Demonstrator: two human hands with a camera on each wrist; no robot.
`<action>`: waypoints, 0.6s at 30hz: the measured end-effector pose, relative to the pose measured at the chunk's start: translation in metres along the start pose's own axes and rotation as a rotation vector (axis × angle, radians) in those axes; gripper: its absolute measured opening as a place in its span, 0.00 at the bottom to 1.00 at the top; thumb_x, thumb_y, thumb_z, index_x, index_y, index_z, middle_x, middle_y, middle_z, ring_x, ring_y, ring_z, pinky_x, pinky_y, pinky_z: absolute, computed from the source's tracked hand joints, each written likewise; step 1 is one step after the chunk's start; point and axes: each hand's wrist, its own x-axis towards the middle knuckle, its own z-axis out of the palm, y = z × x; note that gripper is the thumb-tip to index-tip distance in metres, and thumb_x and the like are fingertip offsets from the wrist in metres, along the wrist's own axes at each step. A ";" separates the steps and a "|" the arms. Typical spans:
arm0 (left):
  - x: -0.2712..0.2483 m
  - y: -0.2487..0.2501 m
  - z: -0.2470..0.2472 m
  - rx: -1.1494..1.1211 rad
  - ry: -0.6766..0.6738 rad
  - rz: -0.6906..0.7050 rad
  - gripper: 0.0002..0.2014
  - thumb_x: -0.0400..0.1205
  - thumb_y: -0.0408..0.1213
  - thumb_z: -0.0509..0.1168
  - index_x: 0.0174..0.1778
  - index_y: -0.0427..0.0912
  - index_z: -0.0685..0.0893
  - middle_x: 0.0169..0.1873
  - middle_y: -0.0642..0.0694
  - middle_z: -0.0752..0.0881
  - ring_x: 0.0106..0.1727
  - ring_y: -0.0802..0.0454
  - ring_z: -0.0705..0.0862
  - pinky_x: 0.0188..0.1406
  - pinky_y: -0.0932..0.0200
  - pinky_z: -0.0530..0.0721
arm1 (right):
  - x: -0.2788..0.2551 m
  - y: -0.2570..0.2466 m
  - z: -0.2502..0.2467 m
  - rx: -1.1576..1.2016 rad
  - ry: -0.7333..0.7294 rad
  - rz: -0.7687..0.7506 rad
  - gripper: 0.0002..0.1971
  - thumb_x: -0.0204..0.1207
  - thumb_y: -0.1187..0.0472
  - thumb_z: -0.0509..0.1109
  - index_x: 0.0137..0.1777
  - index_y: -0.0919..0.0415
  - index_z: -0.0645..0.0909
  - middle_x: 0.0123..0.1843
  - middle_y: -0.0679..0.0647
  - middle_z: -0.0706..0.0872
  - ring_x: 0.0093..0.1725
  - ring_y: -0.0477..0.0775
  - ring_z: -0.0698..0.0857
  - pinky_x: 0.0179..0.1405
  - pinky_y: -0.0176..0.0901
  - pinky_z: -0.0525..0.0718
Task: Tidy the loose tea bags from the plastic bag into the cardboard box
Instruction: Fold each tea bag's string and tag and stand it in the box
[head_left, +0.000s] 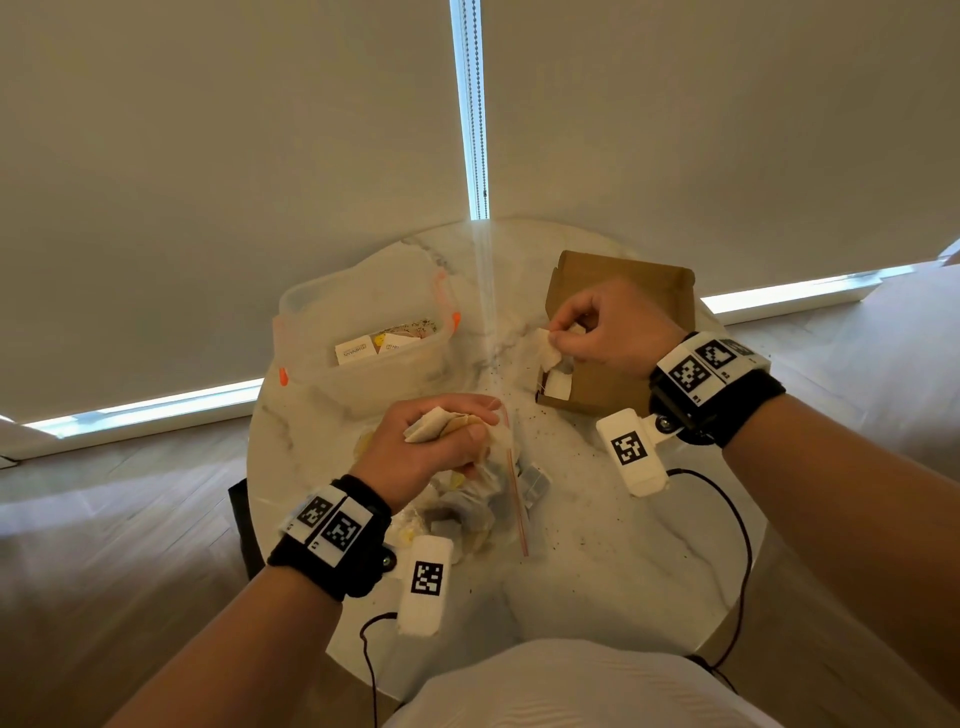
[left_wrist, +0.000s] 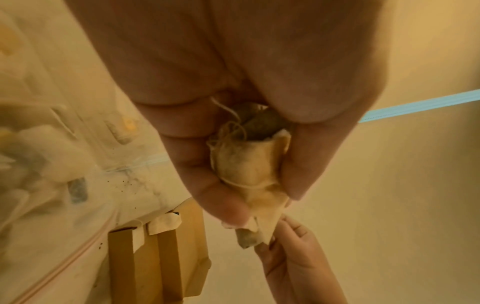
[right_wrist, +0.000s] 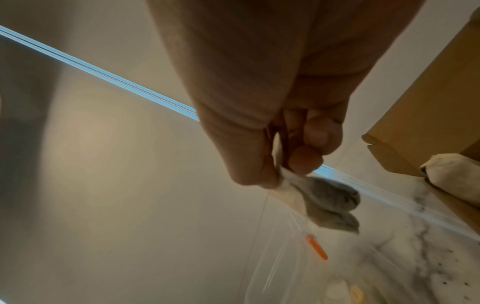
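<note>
Clear plastic tub (head_left: 363, 332) on round marble table (head_left: 623, 519).

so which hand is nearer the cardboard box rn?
Right. The right hand hovers over the cardboard box, pinching a tea bag at its near-left edge. The left hand is off to the box's left, above the plastic bag, gripping a bunch of tea bags.

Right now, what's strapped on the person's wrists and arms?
Bare forearms, no sleeves. Each wrist wears a black band topped with white tiles bearing black square markers. A white camera block with its own marker hangs below each wrist, trailing a thin black cable.
</note>
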 end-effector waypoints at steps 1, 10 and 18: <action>0.000 0.000 -0.001 -0.035 0.011 -0.003 0.07 0.73 0.40 0.74 0.43 0.43 0.93 0.62 0.43 0.88 0.47 0.43 0.89 0.36 0.52 0.86 | 0.000 0.002 0.000 0.005 -0.003 0.009 0.01 0.76 0.57 0.75 0.43 0.52 0.88 0.38 0.46 0.87 0.31 0.41 0.78 0.30 0.29 0.73; 0.003 -0.003 -0.006 -0.233 0.071 -0.050 0.10 0.67 0.40 0.74 0.35 0.37 0.86 0.63 0.34 0.85 0.39 0.39 0.86 0.26 0.54 0.84 | 0.003 0.018 0.000 0.029 0.080 0.076 0.01 0.76 0.58 0.75 0.44 0.52 0.87 0.39 0.43 0.84 0.36 0.42 0.81 0.35 0.33 0.74; 0.001 -0.006 -0.013 -0.248 0.031 -0.075 0.04 0.69 0.33 0.70 0.33 0.35 0.84 0.65 0.32 0.84 0.37 0.38 0.85 0.27 0.53 0.84 | 0.005 0.019 -0.005 0.024 0.154 0.097 0.02 0.76 0.60 0.74 0.44 0.54 0.88 0.38 0.42 0.85 0.38 0.41 0.81 0.36 0.30 0.75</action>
